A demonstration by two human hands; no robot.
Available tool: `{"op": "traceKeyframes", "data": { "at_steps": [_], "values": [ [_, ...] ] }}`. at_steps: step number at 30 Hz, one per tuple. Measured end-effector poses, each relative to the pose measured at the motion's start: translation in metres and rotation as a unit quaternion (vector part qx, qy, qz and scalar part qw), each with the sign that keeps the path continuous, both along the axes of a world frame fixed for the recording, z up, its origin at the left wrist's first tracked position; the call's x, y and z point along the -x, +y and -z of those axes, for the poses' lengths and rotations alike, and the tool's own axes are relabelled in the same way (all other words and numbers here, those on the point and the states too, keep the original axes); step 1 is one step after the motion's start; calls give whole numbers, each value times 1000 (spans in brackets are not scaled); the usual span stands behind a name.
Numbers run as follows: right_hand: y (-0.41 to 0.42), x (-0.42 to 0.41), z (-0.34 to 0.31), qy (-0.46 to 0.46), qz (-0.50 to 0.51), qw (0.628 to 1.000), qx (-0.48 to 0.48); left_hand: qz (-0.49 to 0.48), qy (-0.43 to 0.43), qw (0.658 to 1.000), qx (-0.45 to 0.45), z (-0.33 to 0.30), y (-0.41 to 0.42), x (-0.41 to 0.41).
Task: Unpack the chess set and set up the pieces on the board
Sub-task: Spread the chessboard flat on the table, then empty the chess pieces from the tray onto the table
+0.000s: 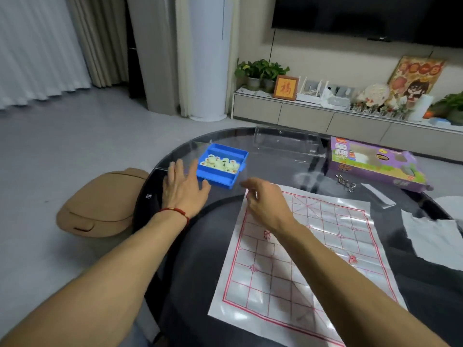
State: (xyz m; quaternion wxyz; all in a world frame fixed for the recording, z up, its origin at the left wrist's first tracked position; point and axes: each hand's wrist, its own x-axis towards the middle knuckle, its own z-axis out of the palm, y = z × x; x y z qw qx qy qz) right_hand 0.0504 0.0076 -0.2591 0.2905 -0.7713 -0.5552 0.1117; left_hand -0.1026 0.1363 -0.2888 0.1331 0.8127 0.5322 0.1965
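Left hand (184, 187), fingers spread, should steady the blue plastic tray (221, 165); right hand (263, 200), seemingly pinching nothing, picks pale round pieces (221, 164) singly.

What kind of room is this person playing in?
Most likely a living room at home. A big dark television hangs on the wall above a long low cabinet holding potted plants and a framed picture, and long curtains cover the window.

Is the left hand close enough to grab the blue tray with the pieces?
Probably yes: the open left hand sits right beside the blue tray, with nothing between them.
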Motion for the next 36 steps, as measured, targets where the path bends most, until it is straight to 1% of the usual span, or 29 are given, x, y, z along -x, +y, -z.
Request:
{"op": "traceKeyframes", "data": {
  "at_steps": [2,6,8,12,18,21,23,28,31,32,33,36],
  "values": [
    [33,3,1,-20,5,1000,0,-5,19,1000,-16,16,7,-2],
    [100,-4,-6,-70,11,997,27,-1,62,998,-17,30,14,-8],
    [129,-12,-9,-87,8,995,57,0,74,997,-23,33,15,-9],
    [168,-24,-6,-142,-35,979,143,-1,88,996,-29,35,19,-8],
    [191,-40,5,-135,-23,983,124,0,95,995,-32,34,19,-10],
    [190,-43,7,-133,-25,984,116,-2,88,995,-54,35,18,-10],
    [183,-41,3,-138,-23,985,101,-4,82,995,-59,35,18,-9],
    [125,-23,-1,-181,-8,983,-9,6,71,997,-40,36,19,-8],
    [61,-23,6,-167,52,984,-42,9,72,997,-38,36,19,-8],
    [35,-26,10,-162,84,983,-32,10,70,997,-40,35,19,-7],
    [8,-30,15,-158,118,980,0,11,69,996,-47,35,18,-7],
    [-67,-45,34,-178,185,951,172,39,75,992,-96,34,14,-8]
  ]
}}
